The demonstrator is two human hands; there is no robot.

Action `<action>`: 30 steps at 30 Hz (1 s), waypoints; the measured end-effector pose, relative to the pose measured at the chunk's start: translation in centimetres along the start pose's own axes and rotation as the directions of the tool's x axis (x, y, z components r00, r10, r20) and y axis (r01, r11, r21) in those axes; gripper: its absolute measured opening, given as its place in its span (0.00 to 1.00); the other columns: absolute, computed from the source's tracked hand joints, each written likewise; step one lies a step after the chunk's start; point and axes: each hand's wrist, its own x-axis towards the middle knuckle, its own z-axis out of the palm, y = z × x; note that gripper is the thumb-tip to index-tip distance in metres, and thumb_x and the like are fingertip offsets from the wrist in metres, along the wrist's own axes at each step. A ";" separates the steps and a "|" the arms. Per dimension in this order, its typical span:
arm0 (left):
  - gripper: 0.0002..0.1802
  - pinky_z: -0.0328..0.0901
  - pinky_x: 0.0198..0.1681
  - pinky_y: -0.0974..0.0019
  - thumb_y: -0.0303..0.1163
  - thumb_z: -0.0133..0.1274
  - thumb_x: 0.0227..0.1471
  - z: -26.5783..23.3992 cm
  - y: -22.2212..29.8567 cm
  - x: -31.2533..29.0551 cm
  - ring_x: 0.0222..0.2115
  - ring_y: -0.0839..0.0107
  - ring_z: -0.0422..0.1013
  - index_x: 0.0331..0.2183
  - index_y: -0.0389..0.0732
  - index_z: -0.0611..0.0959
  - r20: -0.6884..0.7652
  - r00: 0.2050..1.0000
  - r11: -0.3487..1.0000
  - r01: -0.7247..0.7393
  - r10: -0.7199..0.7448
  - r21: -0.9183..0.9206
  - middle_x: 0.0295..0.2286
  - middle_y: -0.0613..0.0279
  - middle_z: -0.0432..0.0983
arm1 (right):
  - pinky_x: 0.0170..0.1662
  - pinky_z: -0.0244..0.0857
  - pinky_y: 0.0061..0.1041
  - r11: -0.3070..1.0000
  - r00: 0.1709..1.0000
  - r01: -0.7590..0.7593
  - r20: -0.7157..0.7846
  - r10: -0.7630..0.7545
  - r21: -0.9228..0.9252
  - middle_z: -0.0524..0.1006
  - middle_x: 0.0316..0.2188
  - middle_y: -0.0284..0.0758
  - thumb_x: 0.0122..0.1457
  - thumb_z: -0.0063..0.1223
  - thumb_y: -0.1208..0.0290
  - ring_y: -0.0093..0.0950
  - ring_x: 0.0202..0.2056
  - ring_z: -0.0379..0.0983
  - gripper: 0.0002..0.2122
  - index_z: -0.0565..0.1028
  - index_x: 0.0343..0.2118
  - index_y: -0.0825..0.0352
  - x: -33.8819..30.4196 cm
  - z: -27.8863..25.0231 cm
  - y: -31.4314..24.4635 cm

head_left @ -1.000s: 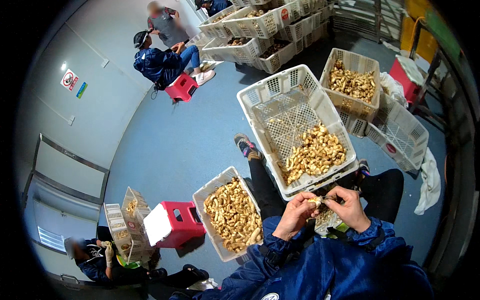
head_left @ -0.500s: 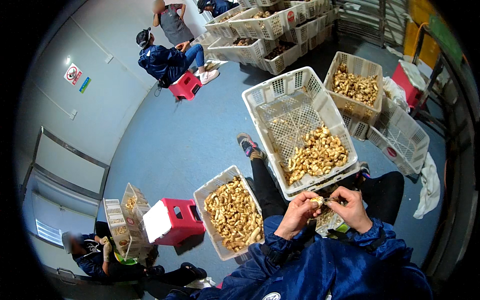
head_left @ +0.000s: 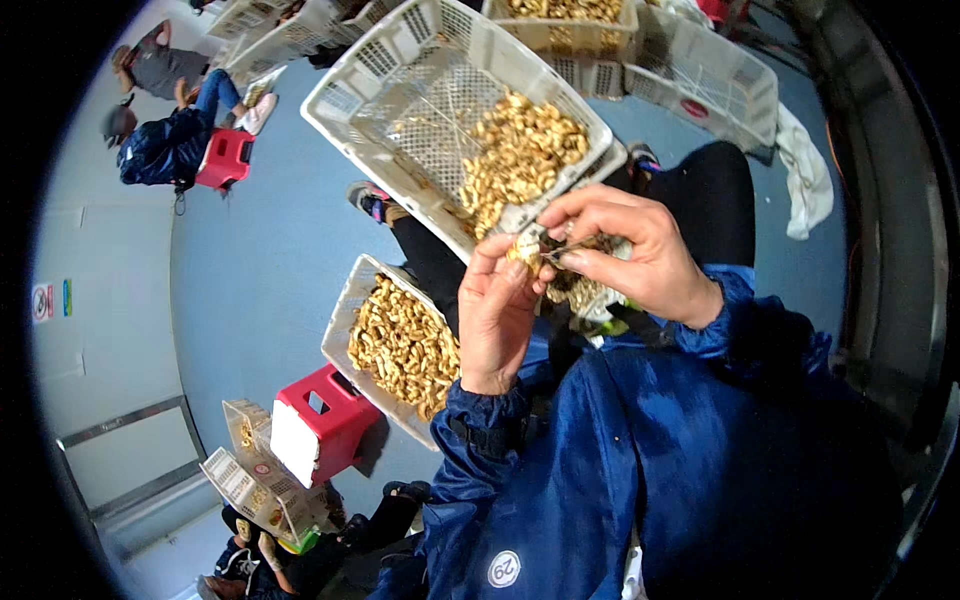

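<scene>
Between the fingertips of my left hand [head_left: 498, 320] is a small pale-yellow mushroom [head_left: 526, 248]. Its cap and stem are hard to tell apart at this size. My right hand [head_left: 640, 255] pinches a thin, dark, blade-like tool [head_left: 556, 255], its tip against the mushroom. The right fingers hide most of that tool. Below both hands, between my knees, lies a heap of pale trimmings [head_left: 582, 292], partly covered by the hands. Just beyond them a large white crate [head_left: 378, 62] stands tilted, with mushrooms [head_left: 525, 145] gathered at its near right end.
Left of my leg stands another crate [head_left: 340, 318] full of mushrooms. Past it is a red stool [head_left: 335, 425], with a person at stacked crates [head_left: 245, 490]. More crates [head_left: 705, 75] and a white cloth [head_left: 803, 175] lie right. Far left, a person [head_left: 165, 145] sits on a red stool.
The view has swung downward and turned, so the hands appear larger and higher. Both hands still meet at the mushroom, with the tool's tip against it.
</scene>
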 end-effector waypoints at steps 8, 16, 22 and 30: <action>0.14 0.71 0.42 0.67 0.22 0.53 0.53 0.0 -0.2 0.0 0.35 0.72 0.74 0.43 0.34 0.74 0.042 0.999 0.985 0.011 -0.019 0.172 0.37 0.56 0.76 | 0.38 0.68 0.23 0.986 0.986 -0.145 0.091 0.137 0.078 0.78 0.35 0.37 0.52 0.56 0.80 0.24 0.35 0.75 0.03 0.73 0.26 0.71 -0.6 -0.7 0.2; 0.14 0.69 0.42 0.70 0.20 0.55 0.52 0.3 0.1 -0.1 0.36 0.74 0.73 0.42 0.33 0.75 0.057 0.998 0.961 -0.007 -0.009 0.277 0.36 0.58 0.77 | 0.41 0.66 0.24 0.985 0.971 -0.151 0.200 0.132 0.079 0.77 0.35 0.36 0.50 0.56 0.80 0.24 0.37 0.72 0.05 0.71 0.22 0.70 -0.1 -1.5 0.0; 0.13 0.68 0.41 0.72 0.18 0.55 0.50 -0.2 1.1 0.0 0.35 0.75 0.73 0.41 0.32 0.75 0.113 0.989 0.899 0.035 -0.094 0.436 0.35 0.59 0.77 | 0.38 0.65 0.25 0.997 0.955 -0.079 0.288 0.070 0.020 0.76 0.32 0.35 0.48 0.57 0.78 0.27 0.34 0.71 0.04 0.72 0.24 0.71 0.3 -2.0 0.2; 0.13 0.68 0.38 0.72 0.20 0.55 0.51 -1.1 0.5 -0.2 0.32 0.74 0.74 0.41 0.34 0.75 0.112 0.981 0.956 0.123 -0.157 0.265 0.34 0.59 0.78 | 0.32 0.64 0.20 0.992 0.981 -0.125 0.145 0.129 -0.034 0.76 0.27 0.35 0.52 0.53 0.82 0.21 0.29 0.72 0.02 0.74 0.29 0.72 -0.4 -1.0 0.1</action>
